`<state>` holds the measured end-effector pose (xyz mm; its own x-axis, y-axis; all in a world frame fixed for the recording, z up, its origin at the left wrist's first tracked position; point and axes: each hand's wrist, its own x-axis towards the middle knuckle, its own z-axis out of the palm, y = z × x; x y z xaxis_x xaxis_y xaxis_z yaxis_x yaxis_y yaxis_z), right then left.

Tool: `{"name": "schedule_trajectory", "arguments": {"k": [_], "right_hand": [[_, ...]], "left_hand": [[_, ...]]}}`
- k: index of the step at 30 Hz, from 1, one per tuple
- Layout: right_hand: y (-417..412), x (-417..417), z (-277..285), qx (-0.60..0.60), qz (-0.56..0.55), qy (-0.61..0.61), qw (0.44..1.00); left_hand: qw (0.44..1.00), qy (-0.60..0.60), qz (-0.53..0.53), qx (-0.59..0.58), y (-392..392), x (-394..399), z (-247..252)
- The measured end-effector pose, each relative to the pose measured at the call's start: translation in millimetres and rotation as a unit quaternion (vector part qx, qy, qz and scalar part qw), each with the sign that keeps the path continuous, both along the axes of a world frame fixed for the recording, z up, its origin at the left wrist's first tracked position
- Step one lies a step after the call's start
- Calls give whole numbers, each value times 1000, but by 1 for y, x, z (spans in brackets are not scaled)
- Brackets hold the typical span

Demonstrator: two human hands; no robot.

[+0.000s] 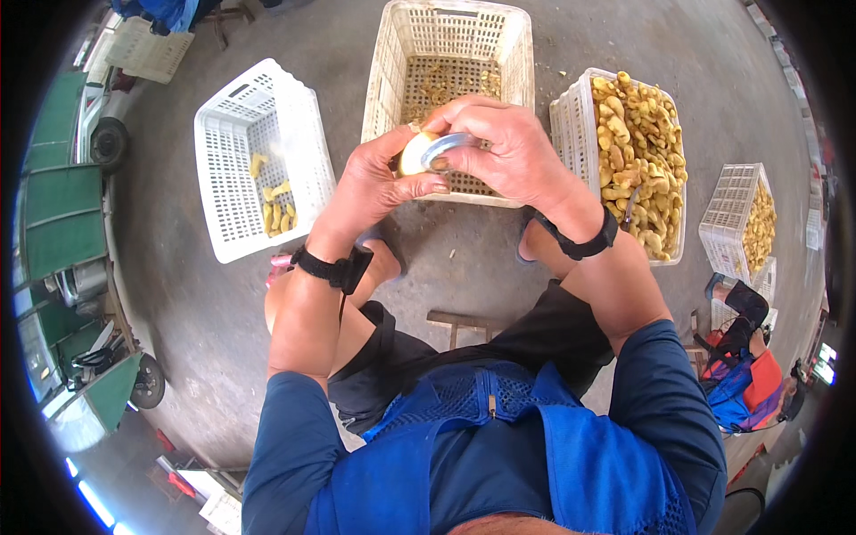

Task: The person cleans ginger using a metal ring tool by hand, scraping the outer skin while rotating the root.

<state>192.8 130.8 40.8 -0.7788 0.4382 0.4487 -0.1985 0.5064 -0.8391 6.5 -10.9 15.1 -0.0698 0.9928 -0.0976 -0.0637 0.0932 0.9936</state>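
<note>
Held up over the middle crate, a pale, peeled piece of root that looks like ginger [412, 154] is in my left hand [374, 167]. My right hand [515, 150] grips a curved, ring-like metal tool [451, 140] against its right side; the tool's edge is partly hidden by my fingers. Beneath both hands stands a dirty white plastic crate [380, 87] with scraps on its floor. To the left, a cleaner white crate [227, 187] contains several peeled yellow pieces [274, 214]. Unpeeled knobbly roots [628, 140] heap up in the crate [572, 127] at right.
A curved-handled tool [630, 206] lies on the heap. Farther right are another filled crate [725, 224] and a seated person [745, 381]. A green vehicle [63, 214] borders the left. Between my legs shows a wooden stool [461, 319] on the concrete floor [180, 314].
</note>
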Motion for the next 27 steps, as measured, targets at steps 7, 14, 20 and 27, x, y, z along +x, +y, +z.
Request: {"name": "schedule_trajectory", "arguments": {"k": [7, 14, 20, 27], "right_hand": [[26, 9, -6, -18, -213, -36, 976], [17, -2, -10, -277, -155, -26, 948], [10, -3, -18, -178, -149, -89, 969], [10, -9, -23, -138, -180, -132, 965]], "left_hand": [[998, 37, 41, 31, 0, -2, 6], [989, -106, 92, -39, -5, -24, -21], [947, -234, 199, -96, -24, -52, -50], [784, -343, 517, -8, -69, -127, -123]]}}
